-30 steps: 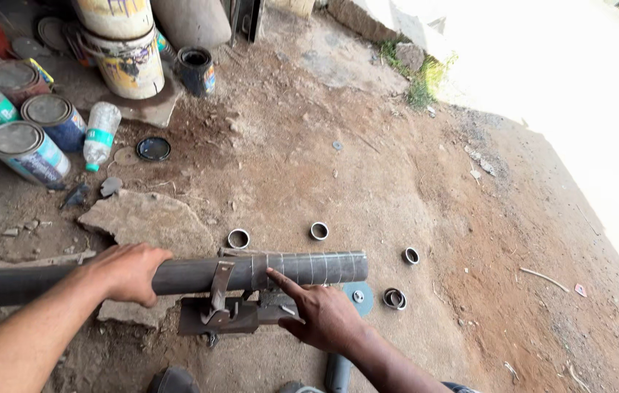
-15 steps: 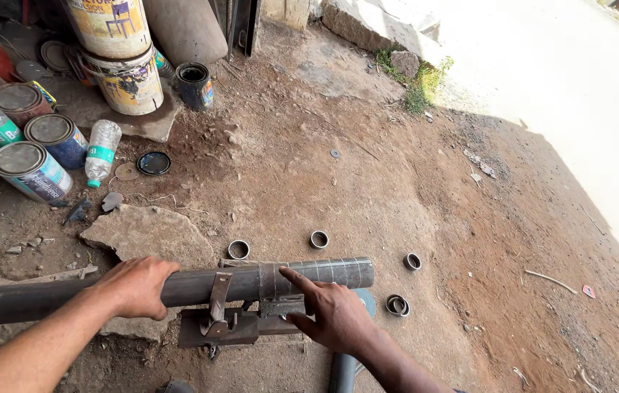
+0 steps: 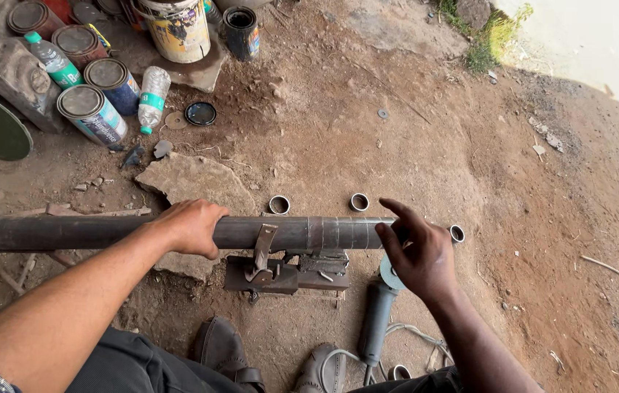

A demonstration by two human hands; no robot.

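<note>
Your left hand (image 3: 191, 227) gripped the long dark steel pipe (image 3: 91, 233) clamped in the rusty metal vise (image 3: 284, 271); your right hand (image 3: 419, 251) hovered open at its cut end; likely repositioning; next, lift the grey angle grinder (image 3: 376, 320)

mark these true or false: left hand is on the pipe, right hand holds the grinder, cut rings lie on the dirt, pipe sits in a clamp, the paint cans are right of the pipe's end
1. The left hand rests on the pipe. True.
2. The right hand holds the angle grinder. False: the grinder lies on the ground below it; the hand is at the pipe's end.
3. Short cut rings lie on the dirt. True.
4. The pipe sits in a metal clamp. True.
5. The paint cans stand right of the pipe's end. False: they are at the upper left.
</note>
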